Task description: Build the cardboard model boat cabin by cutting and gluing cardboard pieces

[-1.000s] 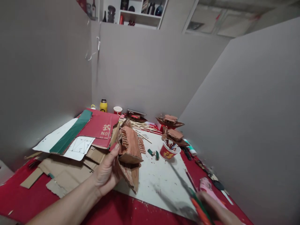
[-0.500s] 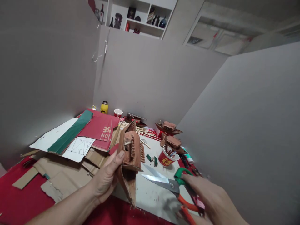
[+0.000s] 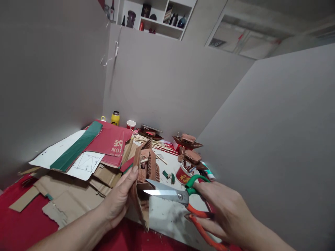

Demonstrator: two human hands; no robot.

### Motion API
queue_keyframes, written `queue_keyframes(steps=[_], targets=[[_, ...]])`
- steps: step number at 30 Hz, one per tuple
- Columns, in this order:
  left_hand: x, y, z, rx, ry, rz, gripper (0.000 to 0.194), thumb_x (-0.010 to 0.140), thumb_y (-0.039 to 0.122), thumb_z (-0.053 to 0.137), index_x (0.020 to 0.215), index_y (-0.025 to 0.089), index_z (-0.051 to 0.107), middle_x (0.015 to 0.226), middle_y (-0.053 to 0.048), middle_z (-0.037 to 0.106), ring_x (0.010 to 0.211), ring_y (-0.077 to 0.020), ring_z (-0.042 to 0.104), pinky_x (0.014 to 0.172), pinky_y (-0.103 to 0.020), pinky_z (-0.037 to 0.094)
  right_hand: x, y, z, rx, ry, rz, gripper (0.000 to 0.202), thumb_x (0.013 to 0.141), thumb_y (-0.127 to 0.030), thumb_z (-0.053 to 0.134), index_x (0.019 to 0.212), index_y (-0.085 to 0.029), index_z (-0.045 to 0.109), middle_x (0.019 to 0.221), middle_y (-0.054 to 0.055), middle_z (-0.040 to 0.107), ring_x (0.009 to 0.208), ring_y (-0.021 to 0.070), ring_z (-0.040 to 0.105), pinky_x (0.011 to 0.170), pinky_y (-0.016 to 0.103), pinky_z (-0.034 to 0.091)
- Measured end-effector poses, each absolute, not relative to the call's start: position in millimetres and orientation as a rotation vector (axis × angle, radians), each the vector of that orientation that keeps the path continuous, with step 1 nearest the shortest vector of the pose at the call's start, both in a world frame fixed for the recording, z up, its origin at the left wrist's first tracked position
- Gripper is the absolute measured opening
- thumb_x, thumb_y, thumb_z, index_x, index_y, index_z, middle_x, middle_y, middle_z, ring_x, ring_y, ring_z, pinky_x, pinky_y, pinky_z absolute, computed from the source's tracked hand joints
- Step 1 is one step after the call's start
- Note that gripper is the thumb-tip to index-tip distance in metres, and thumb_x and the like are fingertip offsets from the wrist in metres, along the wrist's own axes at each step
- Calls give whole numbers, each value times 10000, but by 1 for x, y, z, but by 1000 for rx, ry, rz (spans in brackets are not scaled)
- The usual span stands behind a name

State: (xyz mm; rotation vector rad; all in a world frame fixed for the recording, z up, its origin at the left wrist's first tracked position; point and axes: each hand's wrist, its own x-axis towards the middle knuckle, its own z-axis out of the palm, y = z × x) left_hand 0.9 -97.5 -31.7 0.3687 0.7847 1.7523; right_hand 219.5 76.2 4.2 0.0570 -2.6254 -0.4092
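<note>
A brown model boat (image 3: pixel 148 164) is gripped in my left hand (image 3: pixel 121 190), held tilted on end over the table's front edge. My thumb presses on its side; the other fingers are hidden behind the hull. My right hand (image 3: pixel 225 209) is closed on a pair of scissors (image 3: pixel 180 196) with one green handle and one orange handle. The scissor blades are parted a little, and their tips overlap the boat's lower cabin edge in view; I cannot tell whether they touch it. Small green scraps (image 3: pixel 169 175) lie on the white board beyond the blades.
At the left are cardboard pieces (image 3: pixel 70 188), a red card sheet (image 3: pixel 115 139) and a green strip (image 3: pixel 78 144). Thin sticks (image 3: pixel 149 142), a yellow bottle (image 3: pixel 115 118) and more model boats (image 3: pixel 187 139) stand farther back. A red paper cup (image 3: pixel 183 173) stands by the scissors.
My right hand has brought the scissors left, up to the boat, and their blades have drawn closer together. My left hand keeps hold of the boat, nearly in place.
</note>
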Motion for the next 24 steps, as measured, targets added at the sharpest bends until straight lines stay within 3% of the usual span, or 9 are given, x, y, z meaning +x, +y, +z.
queue_keyframes(steps=[6,14,19,24], targets=[[2,-95,-32,372,744,1754,473,879,463,629,1275,204,622,1167,-78,742,1164,-252,641,1041,-366,449,215,76,11,106,-2594,-526,353,984,-497,416,1004,-158,511,757,86,661,642,219,569,632,314,435],[2,-93,-41,333,756,1698,450,864,491,634,1165,161,682,1099,-98,763,1076,-260,680,976,-351,488,211,76,21,142,-2582,-607,353,1000,-500,392,891,-186,511,640,37,609,544,192,524,566,300,369],[3,-93,-41,316,726,1682,462,879,484,616,1212,167,664,1058,-95,774,1002,-252,707,934,-361,512,208,76,26,165,-2542,-653,382,1007,-500,387,826,-193,526,576,12,580,486,166,489,534,292,348],[5,-94,-40,295,731,1683,419,896,453,607,1231,207,658,1057,-69,777,955,-222,719,880,-325,530,209,77,30,164,-2574,-649,395,1006,-498,398,793,-197,540,596,33,623,493,166,551,519,301,347]])
